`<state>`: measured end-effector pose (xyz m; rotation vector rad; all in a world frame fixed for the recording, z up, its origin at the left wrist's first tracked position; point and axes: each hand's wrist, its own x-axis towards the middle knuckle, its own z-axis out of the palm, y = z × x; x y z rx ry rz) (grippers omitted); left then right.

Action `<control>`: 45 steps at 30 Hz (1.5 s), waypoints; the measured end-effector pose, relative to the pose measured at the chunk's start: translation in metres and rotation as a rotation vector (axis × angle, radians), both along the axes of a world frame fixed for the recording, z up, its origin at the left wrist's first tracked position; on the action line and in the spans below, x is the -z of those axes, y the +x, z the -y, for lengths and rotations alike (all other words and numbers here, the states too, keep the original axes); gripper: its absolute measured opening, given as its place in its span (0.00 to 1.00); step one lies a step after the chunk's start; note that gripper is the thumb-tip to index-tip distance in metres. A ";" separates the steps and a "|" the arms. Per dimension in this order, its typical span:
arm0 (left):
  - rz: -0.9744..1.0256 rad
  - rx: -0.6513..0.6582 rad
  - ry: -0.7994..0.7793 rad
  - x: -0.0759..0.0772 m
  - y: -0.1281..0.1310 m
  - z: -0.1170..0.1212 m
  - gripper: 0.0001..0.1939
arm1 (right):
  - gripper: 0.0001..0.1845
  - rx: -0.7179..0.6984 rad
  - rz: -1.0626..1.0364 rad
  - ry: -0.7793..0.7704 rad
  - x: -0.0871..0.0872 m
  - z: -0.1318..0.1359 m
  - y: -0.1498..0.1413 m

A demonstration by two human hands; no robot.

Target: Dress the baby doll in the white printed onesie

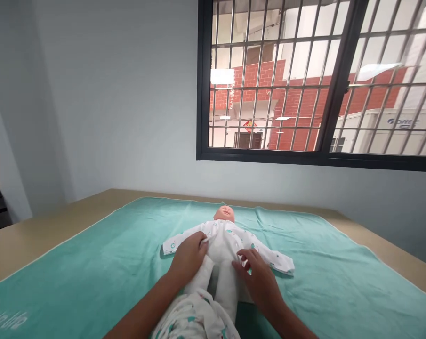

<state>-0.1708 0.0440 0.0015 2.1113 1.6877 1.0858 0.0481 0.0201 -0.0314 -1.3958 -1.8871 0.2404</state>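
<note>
A baby doll point(227, 214) lies on its back on a green blanket point(103, 263), its head away from me. It wears a white patterned shirt point(218, 229) with the sleeves spread to both sides. White cloth legs point(228, 282) show below the shirt, and white patterned pants point(195, 314) are bunched around the lower legs. My left hand point(188, 258) is closed at the left of the waist, its thumb and fingers on the shirt's edge. At the right of the waist, my right hand point(258, 278) has bent fingers pinching the shirt's lower edge.
The blanket covers most of a tan tabletop point(39, 235) and has white lettering point(8, 320) at its lower left. A pale wall point(128, 94) rises behind the table. A dark-framed window point(262, 155) with metal bars is set in it.
</note>
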 end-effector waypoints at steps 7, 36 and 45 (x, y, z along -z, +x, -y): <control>0.312 -0.321 -0.192 0.056 -0.106 -0.040 0.10 | 0.16 0.201 -0.289 -0.211 0.010 -0.007 0.065; 0.384 0.527 -0.457 0.003 -0.053 0.045 0.10 | 0.10 -0.211 -0.250 -0.514 -0.006 0.055 -0.022; 0.458 0.566 -0.696 0.015 -0.067 0.031 0.18 | 0.34 -0.147 0.196 0.030 0.020 0.037 0.002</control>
